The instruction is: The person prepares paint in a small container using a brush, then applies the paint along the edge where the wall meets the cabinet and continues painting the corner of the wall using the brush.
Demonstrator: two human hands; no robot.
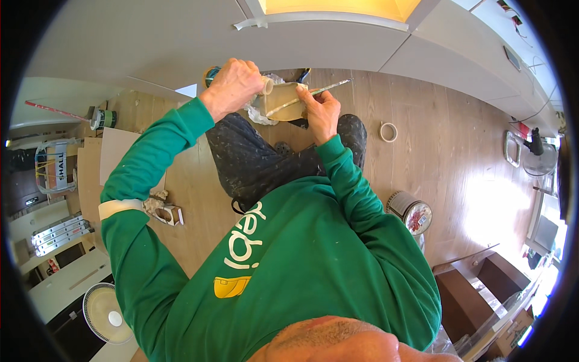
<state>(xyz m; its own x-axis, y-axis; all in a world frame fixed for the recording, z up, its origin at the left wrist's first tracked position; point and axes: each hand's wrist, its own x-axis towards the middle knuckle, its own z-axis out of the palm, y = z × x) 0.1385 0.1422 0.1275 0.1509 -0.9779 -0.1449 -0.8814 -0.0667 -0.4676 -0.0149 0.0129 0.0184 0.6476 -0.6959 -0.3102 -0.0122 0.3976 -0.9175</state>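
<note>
My left hand (pixel 234 85) is closed, knuckles up, with a small cream roll (pixel 267 85) that resembles masking tape at its finger side. Its fingertips are hidden. My right hand (pixel 322 113) grips a thin, paint-spotted stick (pixel 283 108) between thumb and fingers, slanting up to the right. Below the stick, between my hands, lies a flat beige piece (pixel 286 96); I cannot tell whether it is a tray or a sheet. Crumpled clear plastic (pixel 259 116) edges it. My dark, paint-flecked knees (pixel 247 151) are bent on either side.
A grey panelled front (pixel 325 45) with a lit yellow recess (pixel 344 6) runs ahead. On the wooden floor lie a tape ring (pixel 388 131), a paint can (pixel 410 212) and a cardboard piece (pixel 117 151). A cream band (pixel 120 208) circles my left sleeve. A fan (pixel 107 314) stands lower left.
</note>
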